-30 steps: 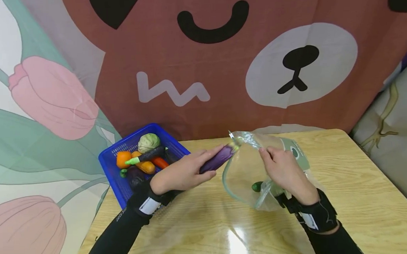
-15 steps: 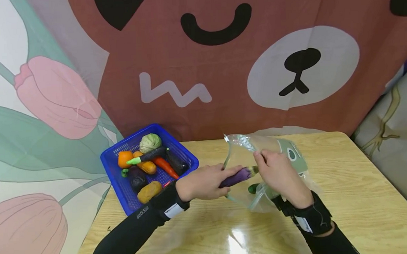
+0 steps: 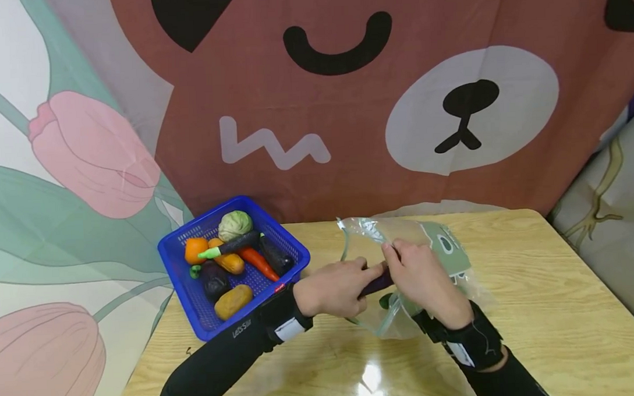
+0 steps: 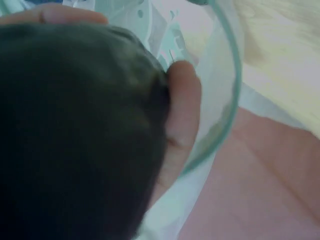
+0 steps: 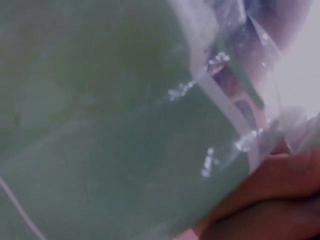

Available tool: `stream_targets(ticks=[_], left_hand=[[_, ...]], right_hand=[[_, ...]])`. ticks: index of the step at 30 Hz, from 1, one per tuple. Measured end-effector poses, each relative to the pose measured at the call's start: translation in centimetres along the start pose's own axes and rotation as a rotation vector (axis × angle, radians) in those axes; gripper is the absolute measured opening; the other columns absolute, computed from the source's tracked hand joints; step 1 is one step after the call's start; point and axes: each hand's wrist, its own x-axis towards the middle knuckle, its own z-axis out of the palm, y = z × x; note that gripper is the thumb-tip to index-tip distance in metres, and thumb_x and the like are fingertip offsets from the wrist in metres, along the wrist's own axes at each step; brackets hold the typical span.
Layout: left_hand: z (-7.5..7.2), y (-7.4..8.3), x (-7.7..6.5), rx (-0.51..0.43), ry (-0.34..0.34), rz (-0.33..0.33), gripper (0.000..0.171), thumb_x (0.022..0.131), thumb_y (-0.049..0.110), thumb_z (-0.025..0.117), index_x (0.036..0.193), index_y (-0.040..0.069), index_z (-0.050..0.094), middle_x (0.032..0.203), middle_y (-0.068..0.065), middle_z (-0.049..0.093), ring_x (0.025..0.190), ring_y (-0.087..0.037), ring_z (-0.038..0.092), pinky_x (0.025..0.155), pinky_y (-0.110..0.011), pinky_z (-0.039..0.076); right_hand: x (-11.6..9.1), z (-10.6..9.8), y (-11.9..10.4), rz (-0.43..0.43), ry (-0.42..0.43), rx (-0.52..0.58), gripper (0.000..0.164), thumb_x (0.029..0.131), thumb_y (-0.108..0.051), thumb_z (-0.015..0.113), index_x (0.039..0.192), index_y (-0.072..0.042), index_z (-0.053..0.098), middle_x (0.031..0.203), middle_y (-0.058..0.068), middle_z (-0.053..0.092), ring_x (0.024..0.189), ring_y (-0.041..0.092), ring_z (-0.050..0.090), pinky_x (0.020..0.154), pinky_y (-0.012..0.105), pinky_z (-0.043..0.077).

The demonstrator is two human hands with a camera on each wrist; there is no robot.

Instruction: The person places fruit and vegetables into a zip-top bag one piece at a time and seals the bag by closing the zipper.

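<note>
A purple eggplant (image 3: 379, 282) is gripped in my left hand (image 3: 334, 286), its far end at the mouth of a clear zip bag (image 3: 361, 249) with a green printed panel. Seen from the left wrist, the dark eggplant (image 4: 75, 125) fills much of the view, with fingers round it and the bag's green-edged opening beyond. My right hand (image 3: 426, 278) pinches the bag's upper edge between thumb and fingers and covers the eggplant's tip. A dark green vegetable, cucumber-like (image 3: 386, 301), lies inside the bag below the eggplant. The right wrist view shows the green panel (image 5: 115, 125) up close.
A blue plastic basket (image 3: 178, 290) stands on the left of the wooden table (image 3: 541, 306). In it lie a cabbage (image 3: 235, 225), an orange pepper (image 3: 196, 250), a carrot (image 3: 258, 263), a potato (image 3: 234, 301) and several dark eggplants. A printed cloth (image 3: 348, 179) hangs behind.
My left hand has moved right from beside the basket, carrying the eggplant into the bag's mouth. The right hand and the bag have shifted slightly left.
</note>
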Motion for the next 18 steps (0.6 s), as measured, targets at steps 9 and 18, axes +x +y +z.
stream_targets(ticks=[9,18], left_hand=[[1.1,0.1,2.4,0.046,0.079,0.078,0.036,0.083,0.027,0.068,0.116,0.016,0.059,0.105,-0.004,0.058,0.079,-0.010,0.056,0.065,-0.023,0.047],[1.2,0.3,3.8,0.036,0.030,0.087,0.049,0.081,0.024,0.070,0.127,0.014,0.057,0.138,-0.010,0.045,0.106,-0.018,0.058,0.090,-0.029,0.048]], right_hand=[[0.0,0.2,-0.4,-0.038,0.025,0.011,0.040,0.102,-0.027,0.038,0.066,-0.010,0.043,0.055,0.003,0.034,0.048,0.017,0.035,0.049,0.027,0.029],[0.1,-0.3,-0.4,-0.029,0.036,0.036,0.041,0.102,-0.029,0.036,0.067,-0.010,0.045,0.056,0.003,0.036,0.049,0.016,0.035,0.049,0.026,0.029]])
